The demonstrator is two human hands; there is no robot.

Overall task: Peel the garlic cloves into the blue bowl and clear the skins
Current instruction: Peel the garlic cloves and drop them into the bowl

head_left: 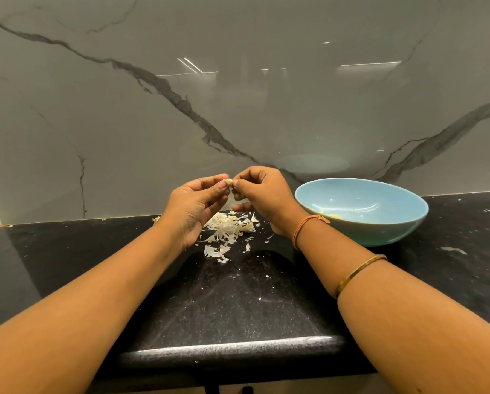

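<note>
Left hand (194, 204), right hand (262, 194) pinch pale garlic clove (228, 182), seemingly part-peeled; skins (226, 227) beneath.

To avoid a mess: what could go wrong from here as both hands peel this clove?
The small pale garlic clove, pinched between the left hand and right hand, hangs over the heap of white papery skins, not the light blue round bowl; dropped, it may land among them. Stray flakes on the black speckled counter may scatter under a forearm.
</note>
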